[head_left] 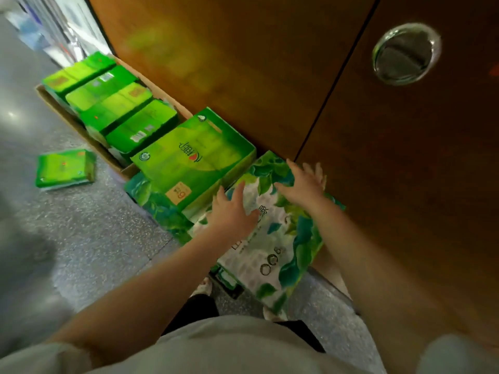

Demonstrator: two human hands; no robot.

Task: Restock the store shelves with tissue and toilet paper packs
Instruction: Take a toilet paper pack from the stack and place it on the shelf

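On the floor [89, 238], against the foot of the wooden door [243, 76], we have a row of green packs waiting to go to the shelves. Nearest to us lies the big white-and-green pack [272, 238], with leaves printed around its edges; it rests flat, one long edge close to the door. Our left hand [232, 211] lies on its top face with the fingers spread and straight, and our right hand [302, 186] reaches over the far corner, fingers also spread. Both hands are apart from each other and neither is closed around anything; we judge that they are placed at two sides so that we can lift such a wide, soft pack without it folding. Whether the right fingertips already touch the wrapping, we cannot tell, because the picture is blurred there.

Just beyond, a bright green pack [194, 160] leans over another leafy pack [154, 201] beneath it. Farther along the door stands a cardboard box [78, 125] filled with smaller green packs [116, 101] standing side by side, probably kept there to carry them together. One small green pack [64, 168] lies alone on the floor, well apart from the box. No shelf is visible, so the lifting seems not yet done.
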